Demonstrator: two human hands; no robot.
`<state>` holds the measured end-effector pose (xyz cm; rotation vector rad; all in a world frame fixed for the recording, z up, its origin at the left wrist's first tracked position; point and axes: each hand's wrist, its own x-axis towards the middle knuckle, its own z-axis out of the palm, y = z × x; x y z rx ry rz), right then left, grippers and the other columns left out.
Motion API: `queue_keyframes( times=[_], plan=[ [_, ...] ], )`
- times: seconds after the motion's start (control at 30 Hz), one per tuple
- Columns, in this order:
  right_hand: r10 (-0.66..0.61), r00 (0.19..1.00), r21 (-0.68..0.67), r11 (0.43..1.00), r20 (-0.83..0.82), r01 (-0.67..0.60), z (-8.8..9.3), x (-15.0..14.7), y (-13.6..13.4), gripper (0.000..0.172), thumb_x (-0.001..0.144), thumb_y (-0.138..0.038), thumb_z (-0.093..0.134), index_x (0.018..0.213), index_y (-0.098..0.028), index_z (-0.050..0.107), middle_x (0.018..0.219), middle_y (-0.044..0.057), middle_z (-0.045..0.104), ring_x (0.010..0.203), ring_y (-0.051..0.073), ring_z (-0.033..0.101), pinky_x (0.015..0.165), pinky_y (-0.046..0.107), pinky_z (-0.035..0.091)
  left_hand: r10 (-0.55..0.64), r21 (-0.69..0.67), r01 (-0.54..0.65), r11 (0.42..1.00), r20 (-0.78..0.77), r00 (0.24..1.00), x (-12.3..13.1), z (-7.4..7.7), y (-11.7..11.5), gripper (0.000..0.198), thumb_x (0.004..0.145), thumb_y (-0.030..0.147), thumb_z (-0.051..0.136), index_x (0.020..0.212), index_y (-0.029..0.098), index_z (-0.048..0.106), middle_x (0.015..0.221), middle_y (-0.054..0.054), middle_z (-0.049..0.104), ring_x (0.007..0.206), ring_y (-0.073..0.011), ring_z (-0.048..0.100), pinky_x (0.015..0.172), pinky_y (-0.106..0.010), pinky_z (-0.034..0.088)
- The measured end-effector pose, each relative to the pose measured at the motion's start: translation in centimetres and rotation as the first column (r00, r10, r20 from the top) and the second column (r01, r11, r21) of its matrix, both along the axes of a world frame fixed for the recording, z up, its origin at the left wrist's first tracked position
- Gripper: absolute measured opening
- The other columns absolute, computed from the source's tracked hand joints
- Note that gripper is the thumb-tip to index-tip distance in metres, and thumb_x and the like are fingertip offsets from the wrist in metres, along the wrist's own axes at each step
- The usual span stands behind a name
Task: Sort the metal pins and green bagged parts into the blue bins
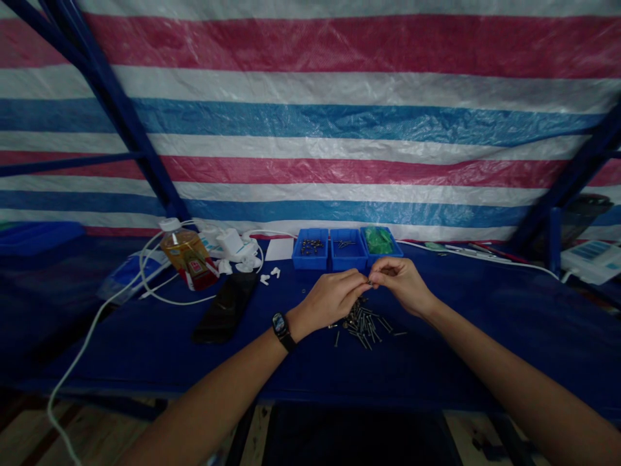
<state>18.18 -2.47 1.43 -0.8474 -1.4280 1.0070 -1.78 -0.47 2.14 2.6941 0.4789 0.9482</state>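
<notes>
Both hands meet over the middle of the bench (485, 336), which is covered in dark blue cloth. The left hand (334, 298), with a watch (280, 323) on its wrist, has its fingers curled in and its fingertips pinched together. The right hand (402, 281) is closed the same way, and the two sets of fingertips touch. Between them sits a small dark piece (370, 282), too small to make out, gripped from both sides.

Just below the hands, a loose pile of screws (363, 321) lies on the cloth, nearer the front edge.

At the back edge, just beyond the hands, three blue bins stand side by side. The left bin (310, 254) holds small dark parts, the middle bin (347, 255) only a few, and the right bin (381, 241) something green.

Toward the left end are a bottle (187, 259) of amber liquid with a white cap, a white cable (121, 291) looping off the front edge, and a flat black phone (226, 307). A striped tarp (310, 129) hangs behind.
</notes>
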Motion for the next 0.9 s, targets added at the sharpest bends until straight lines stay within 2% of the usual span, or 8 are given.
queue_keyframes(
  times=[0.13, 0.27, 0.37, 0.6, 0.7, 0.83, 0.9],
  plan=[
    [0.015, 1.0, 0.035, 0.999, -0.003, -0.015, 0.3, 0.0, -0.1, 0.022, 0.069, -0.039, 0.087, 0.067, -0.022, 0.072, 0.062, -0.001, 0.066, 0.056, 0.011, 0.057, 0.056, 0.026, 0.047, -0.039, -0.146, 0.05, 0.988, 0.076, 0.996, 0.1, 0.1, -0.4, 0.03, 0.106, 0.032, 0.04, 0.092, 0.017, 0.061, 0.083, -0.003, 0.065, 0.076, -0.0137, 0.062, 0.069, -0.024, 0.047],
    [0.02, 1.0, 0.059, 0.998, -0.014, -0.019, 0.5, -0.1, -0.2, 0.022, 0.068, -0.036, 0.088, 0.065, -0.022, 0.072, 0.059, -0.002, 0.064, 0.054, 0.011, 0.055, 0.055, 0.026, 0.045, -0.07, -0.375, 0.108, 0.921, 0.112, 0.991, 0.4, 0.3, -1.0, 0.034, 0.106, 0.036, 0.036, 0.088, 0.017, 0.057, 0.077, -0.002, 0.062, 0.066, -0.0115, 0.059, 0.062, -0.023, 0.047],
    [-0.001, 0.999, 0.042, 0.999, -0.036, 0.002, 0.4, -0.2, -0.2, 0.023, 0.066, -0.036, 0.09, 0.065, -0.022, 0.072, 0.06, -0.002, 0.064, 0.054, 0.01, 0.055, 0.053, 0.025, 0.045, -0.05, -0.453, 0.093, 0.887, 0.106, 0.993, 0.6, 0.4, -1.3, 0.037, 0.106, 0.04, 0.033, 0.087, 0.017, 0.055, 0.076, -0.001, 0.061, 0.063, -0.0106, 0.058, 0.06, -0.022, 0.045],
    [-0.04, 0.988, -0.014, 0.999, -0.15, 0.039, 0.1, -1.0, -0.3, 0.028, 0.067, -0.038, 0.089, 0.061, -0.021, 0.068, 0.06, -0.003, 0.063, 0.056, 0.009, 0.055, 0.056, 0.023, 0.045, 0.106, -0.268, -0.077, 0.96, 0.095, 0.99, 0.8, 0.0, -1.1, 0.031, 0.104, 0.04, 0.042, 0.094, 0.017, 0.06, 0.077, 0.0, 0.059, 0.063, -0.011, 0.053, 0.061, -0.024, 0.039],
    [-0.069, 0.982, -0.048, 0.997, -0.177, 0.061, 0.5, -1.2, -0.5, 0.028, 0.068, -0.041, 0.088, 0.065, -0.021, 0.069, 0.064, -0.002, 0.066, 0.059, 0.009, 0.058, 0.059, 0.021, 0.048, 0.114, -0.215, -0.086, 0.973, 0.119, 0.986, 0.7, 0.1, -0.9, 0.031, 0.105, 0.036, 0.04, 0.094, 0.017, 0.061, 0.079, 0.0, 0.059, 0.067, -0.0117, 0.054, 0.064, -0.024, 0.039],
    [-0.146, 0.951, -0.145, 0.983, -0.273, 0.11, 1.1, -0.9, -0.4, 0.031, 0.07, -0.046, 0.086, 0.072, -0.022, 0.067, 0.082, 0.002, 0.076, 0.07, 0.013, 0.069, 0.065, 0.024, 0.055, 0.134, -0.21, -0.1, 0.973, 0.154, 0.979, 0.5, 0.4, -0.7, 0.032, 0.105, 0.035, 0.039, 0.085, 0.017, 0.057, 0.078, 0.0, 0.058, 0.071, -0.0121, 0.055, 0.067, -0.024, 0.04],
    [-0.17, 0.948, -0.161, 0.979, -0.27, 0.129, 1.1, -0.5, -0.2, 0.03, 0.069, -0.045, 0.087, 0.075, -0.022, 0.069, 0.076, 0.002, 0.075, 0.064, 0.013, 0.069, 0.061, 0.024, 0.055, 0.142, -0.213, -0.107, 0.971, 0.16, 0.977, 0.4, 0.5, -0.6, 0.032, 0.105, 0.036, 0.041, 0.084, 0.017, 0.056, 0.076, 0.001, 0.057, 0.069, -0.0116, 0.054, 0.066, -0.024, 0.039]
  ],
)
